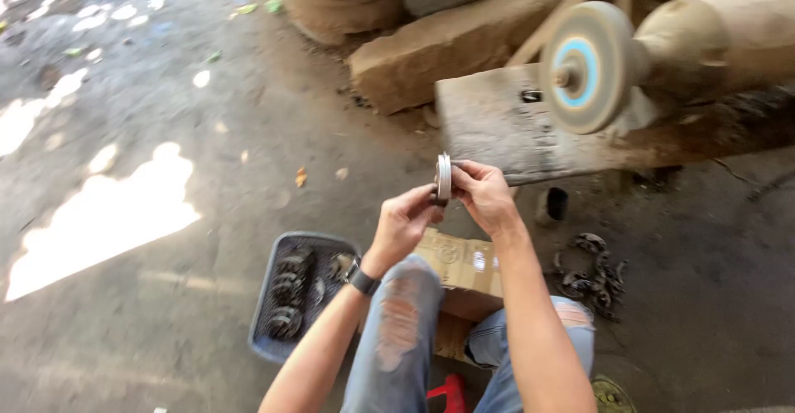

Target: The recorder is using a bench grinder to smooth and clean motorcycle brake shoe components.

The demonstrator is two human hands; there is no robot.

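Head view is showing both hands raised over the knees, sharing one round metal disc (444, 178) held on edge. The left hand (403, 222) is pinching its lower rim with clenched fingers, and the right hand (483, 193) is gripping its other side. Ahead, a grinding wheel (582, 67) is sitting on a worn block. A grey tray (263, 313) of dark parts is lying on the floor beside the left knee.
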